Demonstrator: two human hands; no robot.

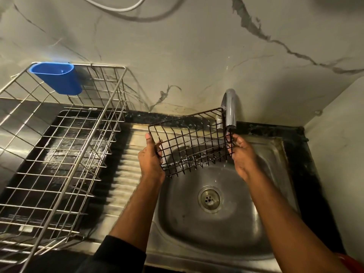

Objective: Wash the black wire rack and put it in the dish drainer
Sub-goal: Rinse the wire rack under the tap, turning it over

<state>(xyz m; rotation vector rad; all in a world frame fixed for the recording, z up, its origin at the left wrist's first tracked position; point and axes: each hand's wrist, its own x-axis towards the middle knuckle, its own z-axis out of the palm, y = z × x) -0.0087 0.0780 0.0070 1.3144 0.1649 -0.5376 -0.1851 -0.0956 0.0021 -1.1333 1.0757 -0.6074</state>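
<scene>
Far left: a steel dish drainer (59,146) stands on a dark tray (59,154), its near and left parts cut off by the frame edge. A blue plastic cup (57,77) hangs on its far rim. Between drainer and basin lies the ribbed draining board (120,174), partly blurred.

Centre: the left hand (150,158) grips the left edge of the black wire rack (191,142), thumb up along the corner and fingers curled round the wires; the fingertips are hidden behind the grid. The rack is held tilted above the far half of the sink (275,154), well apart from the drainer, its far right corner just beside the tap (229,109). A dark sleeve (116,253) covers the left forearm near the bottom edge.

Right: the right hand (243,154) pinches the rack's right edge directly under the spout, fingers curled on the wires. A thin stream of water is hard to make out; drops show below this hand. The drain (209,200) sits in the basin between the forearms. A red object (352,263) is cut off at the near right corner, its nature unclear.
</scene>
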